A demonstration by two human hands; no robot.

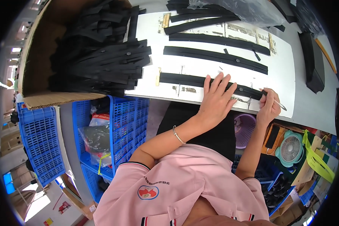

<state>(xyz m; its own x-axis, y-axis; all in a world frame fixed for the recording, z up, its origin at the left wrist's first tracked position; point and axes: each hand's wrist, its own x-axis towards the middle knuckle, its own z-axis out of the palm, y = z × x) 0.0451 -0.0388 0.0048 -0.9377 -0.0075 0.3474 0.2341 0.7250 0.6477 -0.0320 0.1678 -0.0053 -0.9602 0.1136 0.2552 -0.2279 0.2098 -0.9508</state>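
One long black fabric strip [184, 79] lies under the left hand [216, 97], spread flat; the right hand [269, 104], at its end, apparently grips a slim pale pen-like tool [281, 105]. Judged step: aligning; next calls for steady left pressure.

A grey bench [315, 109] carries a white board [284, 83] bearing several black fabric strips [184, 80]. A heap of similar strips [113, 62] overlaps the board's left end. Clear plastic film [248, 13] lies beyond, a long black piece [312, 64] and an orange stick [326, 56] at the right.
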